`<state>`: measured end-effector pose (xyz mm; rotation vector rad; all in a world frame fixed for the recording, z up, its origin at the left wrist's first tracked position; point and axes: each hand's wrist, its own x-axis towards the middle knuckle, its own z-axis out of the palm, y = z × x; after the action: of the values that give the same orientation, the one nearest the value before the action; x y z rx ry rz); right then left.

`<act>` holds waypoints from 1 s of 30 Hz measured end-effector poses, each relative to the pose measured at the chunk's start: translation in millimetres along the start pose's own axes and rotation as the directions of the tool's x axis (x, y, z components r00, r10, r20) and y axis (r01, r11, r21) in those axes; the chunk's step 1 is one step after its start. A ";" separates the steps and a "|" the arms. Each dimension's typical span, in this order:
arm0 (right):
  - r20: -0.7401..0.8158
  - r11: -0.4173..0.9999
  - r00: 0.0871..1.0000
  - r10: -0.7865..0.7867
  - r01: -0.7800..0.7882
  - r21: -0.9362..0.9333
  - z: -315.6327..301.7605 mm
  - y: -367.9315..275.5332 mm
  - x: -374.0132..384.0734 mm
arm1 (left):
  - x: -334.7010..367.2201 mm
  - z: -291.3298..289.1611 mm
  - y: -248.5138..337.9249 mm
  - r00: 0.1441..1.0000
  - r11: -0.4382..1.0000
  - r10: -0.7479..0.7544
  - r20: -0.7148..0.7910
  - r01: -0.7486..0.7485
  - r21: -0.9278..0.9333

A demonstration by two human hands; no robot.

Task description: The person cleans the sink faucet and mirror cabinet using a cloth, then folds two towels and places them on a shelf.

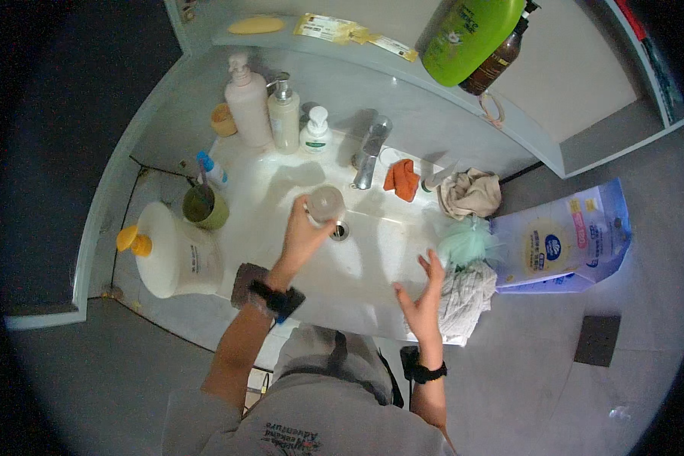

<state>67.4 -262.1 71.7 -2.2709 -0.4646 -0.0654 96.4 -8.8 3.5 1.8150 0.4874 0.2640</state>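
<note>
My left hand [305, 229] is closed round a small translucent round cup [326, 204], held over the white sink [372, 292] close to the drain [339, 231]. What the cup contains, if anything, I cannot make out. The chrome faucet [372, 152] stands behind it, to the right of the cup. Over the right part of the sink, my right hand [424, 300] is raised with its fingers apart and nothing in them. Close beside it, a pale patterned cloth [466, 301] and a mint-green bath puff [467, 242] lie on the sink's right edge.
Along the back left stand a pink pump bottle [248, 106], a clear pump bottle [284, 121] and a white foam dispenser [316, 131]. A green cup [205, 207] and a large white jug [171, 251] sit left. An orange cloth [402, 180], beige cloth [470, 192] and purple pack [562, 239] lie right.
</note>
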 end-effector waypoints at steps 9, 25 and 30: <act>-0.276 0.922 0.907 0.317 -0.363 -0.133 -57.0 34.8 -63.9 | 120.5 57.4 -61.9 0.965 0.979 0.088 -0.248 -0.037 0.202; -0.351 0.902 0.871 0.344 -0.410 -0.133 -44.7 36.3 -70.8 | 125.1 87.4 -50.5 0.936 0.975 0.219 -0.277 -0.204 0.083; -0.321 0.913 0.887 0.333 -0.388 -0.125 -43.3 26.7 -57.8 | 125.5 84.9 -75.0 0.960 0.989 0.150 -0.236 -0.149 0.024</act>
<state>27.3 -327.8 71.0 -2.4408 0.1339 -0.2625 228.9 -6.8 -101.5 1.8379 0.5174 0.5899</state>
